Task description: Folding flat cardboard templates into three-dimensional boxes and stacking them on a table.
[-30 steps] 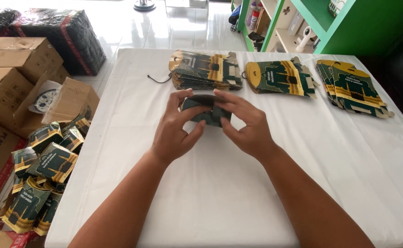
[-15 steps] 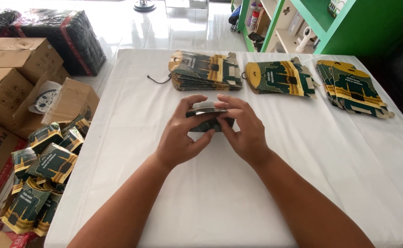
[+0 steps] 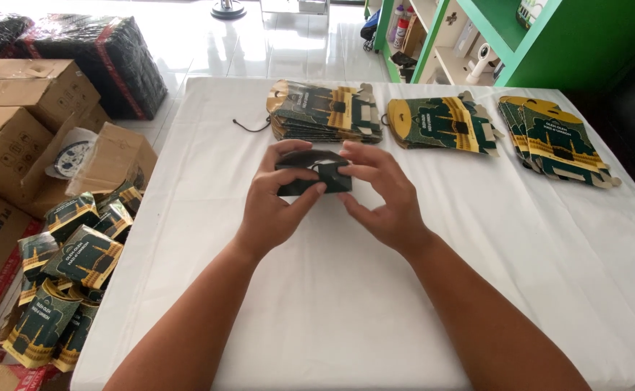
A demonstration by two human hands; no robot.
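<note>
A small dark green carton (image 3: 310,176) is gripped between both my hands above the white table (image 3: 346,304). My left hand (image 3: 274,203) grips its left side, thumb on the front face. My right hand (image 3: 382,195) grips its right end with fingers over the top. Three stacks of flat green and gold cartons lie along the far edge: left stack (image 3: 324,110), middle stack (image 3: 440,122), right stack (image 3: 552,137). My hands are closest to the left stack.
A pile of folded green cartons (image 3: 71,275) lies on the floor left of the table. Brown cardboard boxes (image 3: 20,116) and black wrapped bundles (image 3: 100,51) stand beyond. A green shelf unit (image 3: 520,36) stands at the back right. A black cord (image 3: 248,124) lies by the left stack.
The carton has turned in my hands and shifted slightly left; its pale inner flap seen half a second ago is hidden, and a dark face shows.
</note>
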